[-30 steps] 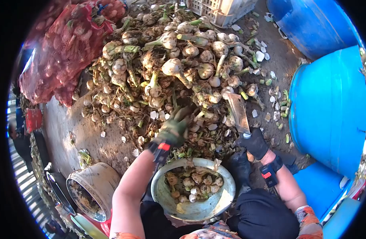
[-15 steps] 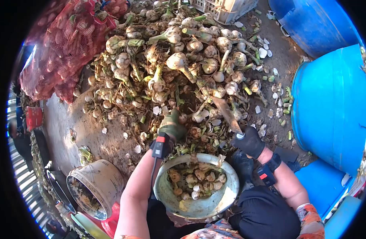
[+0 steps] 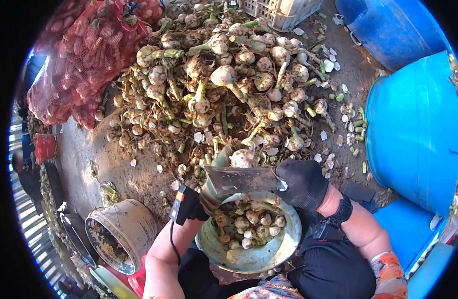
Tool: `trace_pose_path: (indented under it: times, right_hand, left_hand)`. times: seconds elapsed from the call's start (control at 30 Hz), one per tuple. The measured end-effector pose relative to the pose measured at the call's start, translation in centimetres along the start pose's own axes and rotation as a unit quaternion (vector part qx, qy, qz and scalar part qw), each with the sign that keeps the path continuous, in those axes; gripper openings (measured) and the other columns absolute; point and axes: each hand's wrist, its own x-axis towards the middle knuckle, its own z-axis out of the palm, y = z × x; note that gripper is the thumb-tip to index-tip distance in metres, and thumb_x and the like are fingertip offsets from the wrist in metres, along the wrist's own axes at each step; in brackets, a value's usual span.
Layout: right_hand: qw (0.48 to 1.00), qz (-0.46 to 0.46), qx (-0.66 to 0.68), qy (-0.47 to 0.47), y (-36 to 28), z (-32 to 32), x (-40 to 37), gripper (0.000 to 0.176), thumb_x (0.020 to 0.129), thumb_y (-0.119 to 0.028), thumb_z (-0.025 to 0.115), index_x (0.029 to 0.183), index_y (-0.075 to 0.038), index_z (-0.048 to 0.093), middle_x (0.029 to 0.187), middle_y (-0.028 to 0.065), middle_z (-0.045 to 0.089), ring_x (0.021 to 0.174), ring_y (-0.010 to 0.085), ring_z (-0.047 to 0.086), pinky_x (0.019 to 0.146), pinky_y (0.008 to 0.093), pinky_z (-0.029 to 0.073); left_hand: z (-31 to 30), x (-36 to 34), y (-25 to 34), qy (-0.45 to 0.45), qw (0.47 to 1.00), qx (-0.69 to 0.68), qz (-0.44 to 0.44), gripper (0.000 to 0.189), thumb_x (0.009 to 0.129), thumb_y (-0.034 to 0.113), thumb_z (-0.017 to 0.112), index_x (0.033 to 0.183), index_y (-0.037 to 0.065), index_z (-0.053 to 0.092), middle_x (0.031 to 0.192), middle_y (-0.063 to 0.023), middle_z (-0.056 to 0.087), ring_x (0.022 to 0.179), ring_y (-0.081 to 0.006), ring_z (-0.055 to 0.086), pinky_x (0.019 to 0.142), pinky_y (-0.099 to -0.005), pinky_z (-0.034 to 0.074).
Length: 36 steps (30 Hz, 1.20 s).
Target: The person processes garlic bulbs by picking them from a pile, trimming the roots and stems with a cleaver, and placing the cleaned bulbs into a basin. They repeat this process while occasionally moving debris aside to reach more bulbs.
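Observation:
My right hand [image 3: 304, 185], in a black glove, is wrapped round the handle of a cleaver [image 3: 241, 180]. Its broad, dirty blade lies level across the view, over the far rim of a pale green basin [image 3: 283, 249]. Just beyond the blade is a garlic bulb [image 3: 243, 158], gripped by my left hand [image 3: 212, 192] in a green glove. The blade covers part of that hand and the bulb's lower side. Several trimmed bulbs [image 3: 253, 217] lie in the basin between my legs.
A large heap of stemmed garlic [image 3: 224, 77] spreads ahead. Red net bags [image 3: 89, 65] stand at upper left, a dirty bucket [image 3: 134, 229] lower left. Blue tubs [image 3: 413, 124] line the right side, and a plastic crate [image 3: 283, 12] sits behind. Stem pieces and peelings litter the floor.
My left hand has drawn back from the heap toward the basin, now with a garlic bulb. The cleaver has swung from pointing away to lying crosswise in front of that hand.

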Motion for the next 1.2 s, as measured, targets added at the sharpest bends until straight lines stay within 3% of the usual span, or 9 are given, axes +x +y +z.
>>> trace_pose_path:
  times: [0.4, 0.53, 0.6, 0.63, 0.73, 0.77, 0.97, 1.13, 1.2]
  right_hand:
    - [0.998, -0.042, 0.038, 0.006, 1.2, 1.6, -0.9, 0.027, 0.057, -0.021, 0.07, 0.076, -0.006, 0.057, 0.071, 0.0112, 0.056, 0.063, 0.0316, 0.058, 0.054, 0.0384, 0.046]
    - [0.998, -0.034, 0.052, 0.008, 1.9, 2.6, -1.0, 0.023, 0.057, -0.018, 0.068, 0.075, -0.007, 0.057, 0.072, 0.0102, 0.056, 0.063, 0.0316, 0.058, 0.054, 0.0379, 0.046]
    - [0.998, -0.017, 0.058, -0.025, 2.1, 2.7, -0.9, 0.017, 0.062, -0.016, 0.066, 0.074, -0.007, 0.058, 0.07, 0.012, 0.057, 0.064, 0.0328, 0.058, 0.054, 0.038, 0.047]
    - [0.998, -0.014, 0.058, -0.023, 3.5, 3.3, -1.3, 0.017, 0.062, -0.016, 0.066, 0.074, -0.007, 0.058, 0.07, 0.012, 0.057, 0.064, 0.0328, 0.058, 0.054, 0.038, 0.047]
    - [0.973, 0.206, -0.035, -0.097, 7.9, 4.1, -3.1, 0.014, 0.07, -0.022, 0.059, 0.076, -0.01, 0.06, 0.067, 0.0138, 0.06, 0.065, 0.0316, 0.061, 0.058, 0.0402, 0.049]
    - [0.968, 0.228, -0.037, -0.094, 7.6, 3.8, -3.7, 0.015, 0.071, -0.024, 0.059, 0.078, -0.01, 0.061, 0.068, 0.0151, 0.061, 0.067, 0.032, 0.061, 0.06, 0.0408, 0.049]
    - [0.912, 0.248, 0.324, -0.026, 2.9, 2.5, -3.0, 0.035, 0.066, -0.022, 0.075, 0.095, -0.004, 0.063, 0.075, 0.0083, 0.064, 0.071, 0.0151, 0.062, 0.07, 0.0321, 0.049]
    - [0.773, 0.213, 0.594, 0.07, -0.3, 2.7, -1.5, 0.051, 0.067, -0.006, 0.075, 0.114, -0.004, 0.054, 0.089, 0.0018, 0.061, 0.074, 0.0123, 0.058, 0.073, 0.0294, 0.049]
    - [0.77, 0.323, 0.55, 0.025, 0.3, 2.0, -2.1, 0.048, 0.067, -0.005, 0.075, 0.111, -0.004, 0.056, 0.085, 0.0005, 0.06, 0.074, 0.0107, 0.056, 0.071, 0.0276, 0.049]
  left_hand:
    - [-0.6, -4.4, -3.6, 0.158, 0.716, 0.677, 0.07, 0.063, 0.086, 0.055, 0.046, 0.119, 0.002, 0.049, 0.11, -0.021, 0.056, 0.1, -0.031, 0.056, 0.088, -0.0384, 0.046]
    - [0.6, -3.2, -3.0, 0.008, 0.984, 0.178, -0.023, 0.042, 0.087, 0.004, 0.051, 0.127, -0.006, 0.039, 0.121, -0.0146, 0.053, 0.093, -0.0229, 0.061, 0.083, -0.0324, 0.051]
    - [3.9, -2.8, -3.9, 0.057, 0.641, 0.765, 0.019, 0.048, 0.081, 0.002, 0.059, 0.125, -0.005, 0.041, 0.114, -0.0122, 0.057, 0.093, -0.019, 0.06, 0.085, -0.0312, 0.049]
    - [3.3, -2.4, -4.0, -0.005, 0.923, 0.384, -0.01, 0.049, 0.076, 0.006, 0.066, 0.12, -0.003, 0.046, 0.104, -0.0099, 0.062, 0.089, -0.0169, 0.06, 0.082, -0.03, 0.049]
    - [7.7, -3.3, -5.6, -0.043, 0.703, 0.707, 0.059, 0.05, 0.066, 0.014, 0.073, 0.109, -0.001, 0.052, 0.093, -0.0055, 0.062, 0.08, -0.0139, 0.059, 0.075, -0.0244, 0.048]
    - [8.1, -3.2, -6.2, 0.147, 0.885, 0.442, 0.016, 0.05, 0.065, 0.016, 0.071, 0.108, -0.001, 0.051, 0.086, -0.003, 0.061, 0.077, -0.0135, 0.058, 0.074, -0.0261, 0.048]
    - [6.3, 0.5, -3.8, -0.144, 0.946, 0.274, 0.097, 0.053, 0.079, 0.045, 0.061, 0.113, 0.005, 0.051, 0.086, -0.0067, 0.058, 0.088, -0.0239, 0.058, 0.081, -0.039, 0.046]
    - [6.0, -0.1, -6.5, 0.171, 0.784, 0.529, 0.277, 0.06, 0.07, 0.036, 0.072, 0.113, 0.0, 0.051, 0.106, -0.018, 0.059, 0.106, -0.037, 0.053, 0.095, -0.0543, 0.035]
    - [6.3, -0.4, -6.6, 0.099, 0.881, 0.403, 0.225, 0.054, 0.07, 0.02, 0.068, 0.115, -0.003, 0.048, 0.099, -0.0157, 0.06, 0.092, -0.0293, 0.057, 0.085, -0.0448, 0.042]
